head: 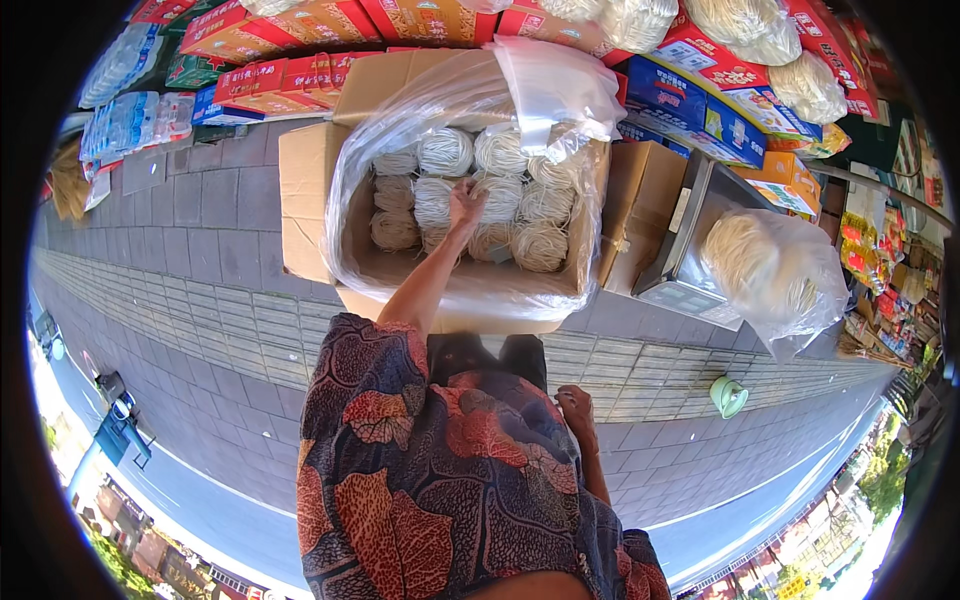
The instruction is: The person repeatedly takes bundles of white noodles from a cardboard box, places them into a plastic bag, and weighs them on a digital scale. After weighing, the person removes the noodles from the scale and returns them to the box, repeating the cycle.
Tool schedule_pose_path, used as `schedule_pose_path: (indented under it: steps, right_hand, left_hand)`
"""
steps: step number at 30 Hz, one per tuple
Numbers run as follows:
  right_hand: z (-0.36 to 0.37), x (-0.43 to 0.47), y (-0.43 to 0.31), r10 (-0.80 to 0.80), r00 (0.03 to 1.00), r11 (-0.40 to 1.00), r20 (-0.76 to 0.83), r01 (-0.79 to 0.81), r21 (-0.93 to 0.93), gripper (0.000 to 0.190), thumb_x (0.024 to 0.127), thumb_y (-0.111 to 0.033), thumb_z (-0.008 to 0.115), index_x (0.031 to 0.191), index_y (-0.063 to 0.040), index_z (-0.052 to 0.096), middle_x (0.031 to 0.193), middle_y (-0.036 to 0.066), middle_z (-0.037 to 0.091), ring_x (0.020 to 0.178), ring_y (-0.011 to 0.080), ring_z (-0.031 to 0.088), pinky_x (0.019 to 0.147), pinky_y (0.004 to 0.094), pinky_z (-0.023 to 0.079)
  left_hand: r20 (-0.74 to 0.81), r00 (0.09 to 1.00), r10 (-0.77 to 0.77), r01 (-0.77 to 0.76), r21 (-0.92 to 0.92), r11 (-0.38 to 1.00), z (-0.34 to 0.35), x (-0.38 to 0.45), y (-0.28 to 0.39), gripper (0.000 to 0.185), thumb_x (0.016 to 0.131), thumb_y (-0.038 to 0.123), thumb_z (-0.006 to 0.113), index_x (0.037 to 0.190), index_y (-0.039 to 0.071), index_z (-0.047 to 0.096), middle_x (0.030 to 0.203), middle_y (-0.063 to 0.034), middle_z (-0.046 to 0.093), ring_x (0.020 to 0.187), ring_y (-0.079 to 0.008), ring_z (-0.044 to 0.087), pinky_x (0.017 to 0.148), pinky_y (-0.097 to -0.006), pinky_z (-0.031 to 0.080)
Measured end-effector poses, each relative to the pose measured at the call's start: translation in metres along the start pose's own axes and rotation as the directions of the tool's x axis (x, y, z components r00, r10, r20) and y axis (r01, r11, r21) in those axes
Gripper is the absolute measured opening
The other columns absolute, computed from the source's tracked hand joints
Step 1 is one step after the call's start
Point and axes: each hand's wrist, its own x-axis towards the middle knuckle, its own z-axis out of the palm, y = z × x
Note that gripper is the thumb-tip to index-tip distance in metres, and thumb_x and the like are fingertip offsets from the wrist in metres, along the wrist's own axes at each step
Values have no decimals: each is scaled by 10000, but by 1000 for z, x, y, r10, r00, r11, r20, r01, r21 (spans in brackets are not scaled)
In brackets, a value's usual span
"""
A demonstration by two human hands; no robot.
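Note:
A cardboard box (306, 202), lined with clear plastic film, stands before me with its flaps folded out. Bundles of what look like dried noodles (541, 247) lie in it in rows, some whiter, others more yellow. My left hand (469, 201) reaches in, its bent fingertips on the white bundles near the middle; whether they grip one is unclear. Part of the bundles is hidden under my hand and forearm. A translucent plastic bag (555, 90) lies over the box's far right corner. Beside my right hip hangs my right hand (576, 409), loosely curled, with nothing seen in it.
Right of the box are a smaller carton (643, 202), a metal scale (686, 289) and a plastic bag of noodle bundles (780, 262) on it. Printed cartons (427, 22) line the far side. Bottled water packs (135, 124) stand left; a green object (727, 397) rests on the paving.

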Motion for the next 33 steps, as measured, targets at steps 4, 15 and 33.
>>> schedule_pose_path:
  steps: [4,15,33]
  right_hand:
    - [-3,1,-6,14,1000,1000,13,-14,10,242,825,-147,569,959,45,633,807,141,675,692,201,662,649,315,526]
    - [3,5,5,38,999,999,37,-38,9,223,828,-153,588,952,24,644,807,125,671,697,188,657,644,307,523]
    - [4,17,8,-4,999,1000,50,5,-20,242,840,-162,578,963,39,633,812,162,674,699,223,680,623,327,533]
  left_hand:
    - [-190,971,144,-127,97,987,1,-16,-3,361,706,32,643,1053,-32,563,1020,-223,601,979,-380,564,856,-435,445]
    - [-442,884,152,66,440,896,-90,-23,-11,411,682,131,719,1033,-17,566,978,-207,595,922,-383,567,809,-456,449]
    - [-120,963,-240,192,-316,929,-107,21,-52,260,728,55,726,964,-27,653,828,-56,654,735,-124,593,667,-269,474]
